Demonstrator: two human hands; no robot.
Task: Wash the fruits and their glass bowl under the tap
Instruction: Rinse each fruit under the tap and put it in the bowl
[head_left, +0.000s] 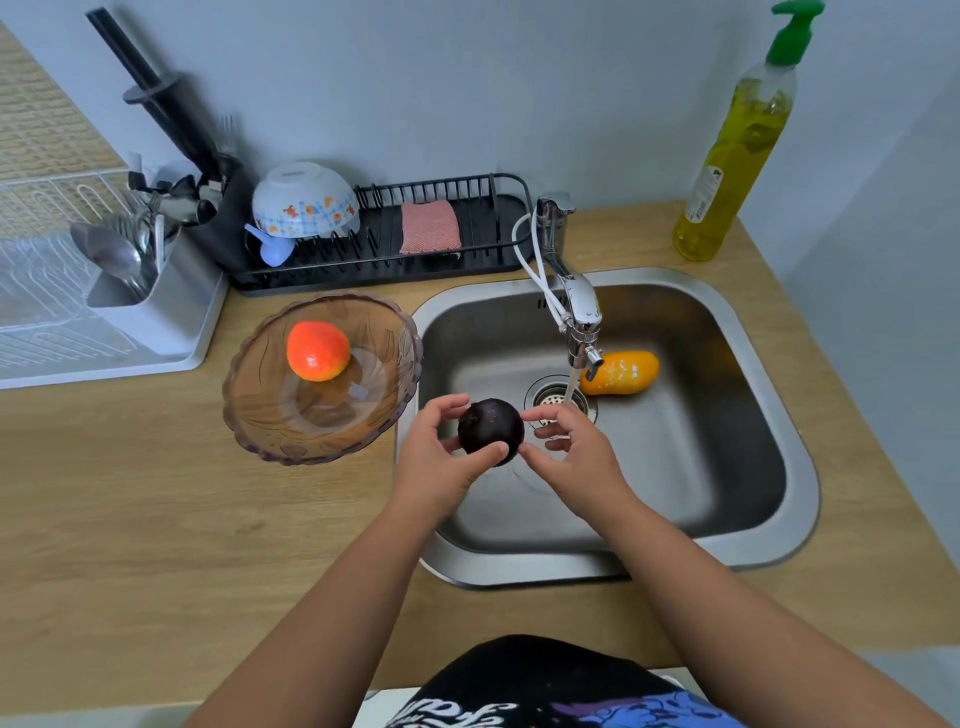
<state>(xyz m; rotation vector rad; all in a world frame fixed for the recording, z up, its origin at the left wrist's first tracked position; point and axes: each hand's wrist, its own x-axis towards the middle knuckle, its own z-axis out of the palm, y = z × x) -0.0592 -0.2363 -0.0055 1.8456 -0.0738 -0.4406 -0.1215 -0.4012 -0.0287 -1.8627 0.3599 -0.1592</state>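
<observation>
We held the dark plum (490, 431) over the steel sink (769, 415), our left hand (441, 457) curled round it with thumb and fingers, our right hand (571, 441) touching its far side with loosely bent fingertips. Beyond it, in the sink, water ran from the tap (576, 306) beside a yellow mango (623, 372). Left of the sink, the glass bowl (260, 415) held an orange-red fruit (317, 350). Farther back, the black rack (467, 249) carried an upturned bowl (304, 200).
</observation>
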